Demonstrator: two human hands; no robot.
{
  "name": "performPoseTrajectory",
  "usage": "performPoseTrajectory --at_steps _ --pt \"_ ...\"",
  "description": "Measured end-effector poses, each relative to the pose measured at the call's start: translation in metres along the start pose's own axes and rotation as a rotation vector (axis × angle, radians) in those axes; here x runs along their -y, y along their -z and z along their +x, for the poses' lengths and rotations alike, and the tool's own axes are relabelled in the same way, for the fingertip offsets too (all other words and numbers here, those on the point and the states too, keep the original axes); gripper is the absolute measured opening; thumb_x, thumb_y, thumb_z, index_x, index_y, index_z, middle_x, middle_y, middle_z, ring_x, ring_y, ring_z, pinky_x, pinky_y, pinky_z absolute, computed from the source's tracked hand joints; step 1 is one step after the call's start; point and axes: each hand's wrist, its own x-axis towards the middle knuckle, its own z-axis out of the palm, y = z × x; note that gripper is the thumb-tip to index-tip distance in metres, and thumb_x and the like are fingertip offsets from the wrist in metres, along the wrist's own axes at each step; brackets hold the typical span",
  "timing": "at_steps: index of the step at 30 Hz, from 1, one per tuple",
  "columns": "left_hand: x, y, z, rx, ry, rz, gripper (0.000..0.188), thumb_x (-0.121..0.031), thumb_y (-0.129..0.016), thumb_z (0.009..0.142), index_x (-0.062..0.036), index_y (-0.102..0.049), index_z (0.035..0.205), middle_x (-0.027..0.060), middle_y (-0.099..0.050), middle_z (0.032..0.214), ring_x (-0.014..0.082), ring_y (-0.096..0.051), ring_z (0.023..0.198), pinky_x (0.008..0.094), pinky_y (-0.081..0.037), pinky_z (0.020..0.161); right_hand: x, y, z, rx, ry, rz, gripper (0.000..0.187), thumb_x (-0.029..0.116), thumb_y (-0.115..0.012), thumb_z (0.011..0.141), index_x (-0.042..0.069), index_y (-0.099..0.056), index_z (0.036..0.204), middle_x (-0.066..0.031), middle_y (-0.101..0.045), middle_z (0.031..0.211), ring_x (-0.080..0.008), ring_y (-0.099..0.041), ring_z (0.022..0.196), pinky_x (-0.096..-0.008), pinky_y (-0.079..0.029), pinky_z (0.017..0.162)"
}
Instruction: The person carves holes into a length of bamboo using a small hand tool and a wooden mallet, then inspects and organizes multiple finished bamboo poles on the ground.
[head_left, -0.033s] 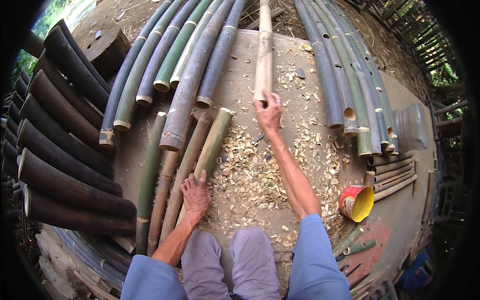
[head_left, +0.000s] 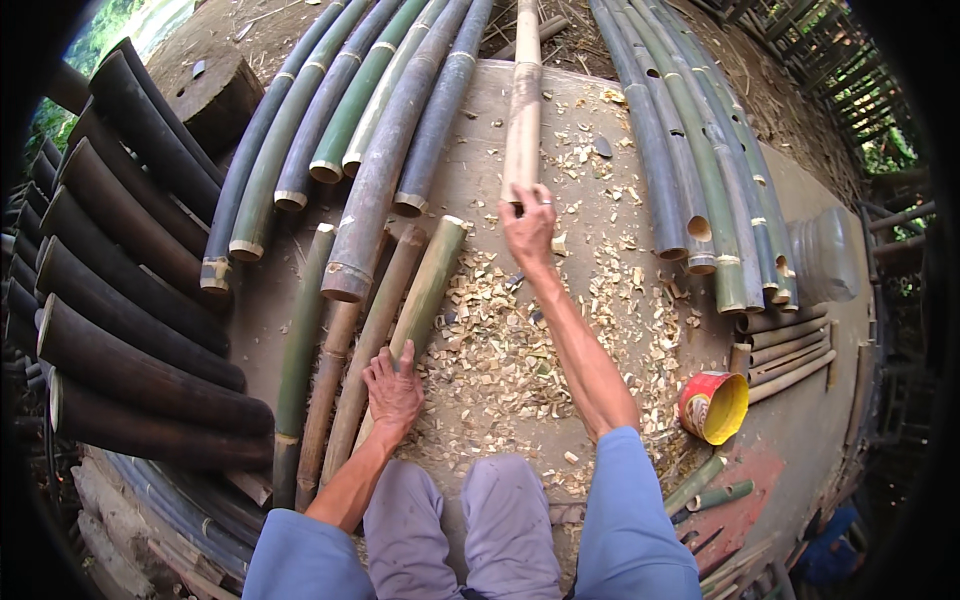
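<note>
My right hand (head_left: pixel 530 230) reaches forward and grips the near end of a pale, scraped bamboo pole (head_left: pixel 522 130). Its fingers curl at the pole's end, which lies pointing away from me. To the left, my left hand (head_left: pixel 393 388) rests palm down on a short green bamboo tube (head_left: pixel 432 275), fingers somewhat apart and not wrapped round it. Under my left palm, the tube's lower part is partly covered. Beside that tube lie a brown bamboo stick (head_left: pixel 378 310) and a dark green bamboo length (head_left: pixel 303 350). Wood chips (head_left: pixel 505 340) are scattered between my arms.
Long bamboo poles (head_left: pixel 420 110) lie at the far left, and more with cut holes (head_left: pixel 690 170) at the far right. Dark, thick bamboo tubes (head_left: pixel 150 370) are stacked at left. A red and yellow tin (head_left: pixel 715 405) lies on its side near a clear plastic container (head_left: pixel 825 255).
My right hand and the near end of the pale pole have shifted slightly to the left. My left hand stays in place on the green tube.
</note>
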Motion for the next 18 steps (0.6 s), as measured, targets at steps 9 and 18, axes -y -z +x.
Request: performPoseTrajectory --at_steps 9,18 --pt "0.003 0.002 -0.002 0.029 0.022 0.000 0.072 -0.015 -0.064 0.078 -0.0179 -0.028 0.140 0.0227 -0.044 0.118 0.0357 -0.046 0.100 0.0472 -0.035 0.081 0.040 -0.016 0.004 0.135 0.027 0.009 0.056 0.025 -0.065 0.082 0.004 -0.050 0.131 -0.0254 -0.049 0.121 -0.0354 -0.052 0.106 -0.0460 -0.047 0.089" --pt "0.002 0.002 -0.003 0.027 0.023 -0.014 0.069 -0.014 -0.061 0.079 -0.0182 -0.029 0.140 0.0225 -0.044 0.119 0.0342 -0.046 0.098 0.0464 -0.035 0.080 0.015 -0.012 -0.013 0.144 0.140 -0.053 0.046 0.013 -0.059 0.086 0.000 -0.051 0.129 -0.0258 -0.053 0.115 -0.0361 -0.056 0.102 -0.0479 -0.050 0.086"
